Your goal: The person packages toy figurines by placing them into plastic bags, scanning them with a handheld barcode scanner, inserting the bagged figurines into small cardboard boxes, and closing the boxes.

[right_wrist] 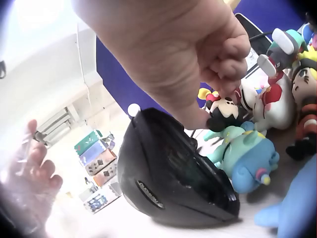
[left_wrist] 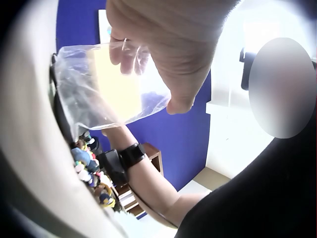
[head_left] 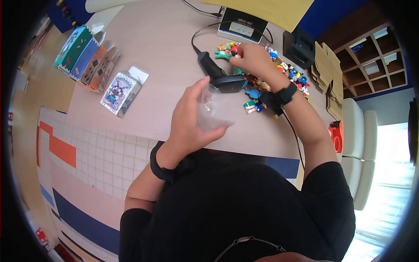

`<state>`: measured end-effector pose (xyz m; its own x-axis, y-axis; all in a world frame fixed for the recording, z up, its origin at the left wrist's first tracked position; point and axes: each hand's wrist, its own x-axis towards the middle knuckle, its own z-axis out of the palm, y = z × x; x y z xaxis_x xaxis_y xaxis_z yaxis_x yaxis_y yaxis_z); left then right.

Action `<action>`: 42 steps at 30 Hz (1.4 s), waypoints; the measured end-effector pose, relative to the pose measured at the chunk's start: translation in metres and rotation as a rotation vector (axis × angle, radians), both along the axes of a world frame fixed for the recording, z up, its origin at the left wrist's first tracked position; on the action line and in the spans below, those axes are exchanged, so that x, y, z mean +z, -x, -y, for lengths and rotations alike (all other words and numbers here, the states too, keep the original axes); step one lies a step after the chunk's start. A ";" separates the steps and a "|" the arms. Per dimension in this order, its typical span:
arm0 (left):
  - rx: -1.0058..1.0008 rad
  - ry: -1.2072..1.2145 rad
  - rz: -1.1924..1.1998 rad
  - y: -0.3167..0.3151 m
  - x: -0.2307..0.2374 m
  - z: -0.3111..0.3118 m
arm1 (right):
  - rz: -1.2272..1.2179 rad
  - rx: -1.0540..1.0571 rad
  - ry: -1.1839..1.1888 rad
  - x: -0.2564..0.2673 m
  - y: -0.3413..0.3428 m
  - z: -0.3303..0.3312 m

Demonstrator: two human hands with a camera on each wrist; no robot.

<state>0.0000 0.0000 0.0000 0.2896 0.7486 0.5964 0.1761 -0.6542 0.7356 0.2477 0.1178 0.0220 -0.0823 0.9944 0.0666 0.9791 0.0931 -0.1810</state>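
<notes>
Clear bag (head_left: 209,110) in left grip (head_left: 187,120); mouse figurine (right_wrist: 226,110) pinched in right grip (right_wrist: 173,57).

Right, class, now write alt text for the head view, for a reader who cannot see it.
A person's left hand holds a clear plastic bag over a pale table while the right hand reaches in among small, colourful toy figures. A black handheld scanner lies beside the figures, with printed boxes at the picture's left.

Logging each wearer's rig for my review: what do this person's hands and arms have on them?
Both hands are gloveless, with no rings visible. The left wrist wears a black band; the right wrist has a black strap with a boxy black unit and a thin dark cable. Black short sleeves end above the elbows.
</notes>
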 end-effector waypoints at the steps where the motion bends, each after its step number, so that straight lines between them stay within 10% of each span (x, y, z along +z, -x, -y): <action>1: 0.006 0.004 0.001 0.001 0.001 0.000 | 0.001 0.006 0.004 0.005 -0.004 0.006; 6: 0.037 0.059 -0.019 -0.001 0.003 -0.002 | -0.958 0.263 0.205 0.066 0.009 0.069; 27: 0.086 0.022 0.209 -0.041 0.006 0.008 | -0.617 0.584 -0.408 0.064 0.045 0.159; 34: 0.055 -0.037 0.173 -0.046 0.012 0.007 | -0.949 0.344 -0.170 0.043 0.045 0.169; 42: -0.547 0.668 0.498 -0.026 0.025 0.008 | -1.222 0.356 -0.209 0.050 0.031 0.170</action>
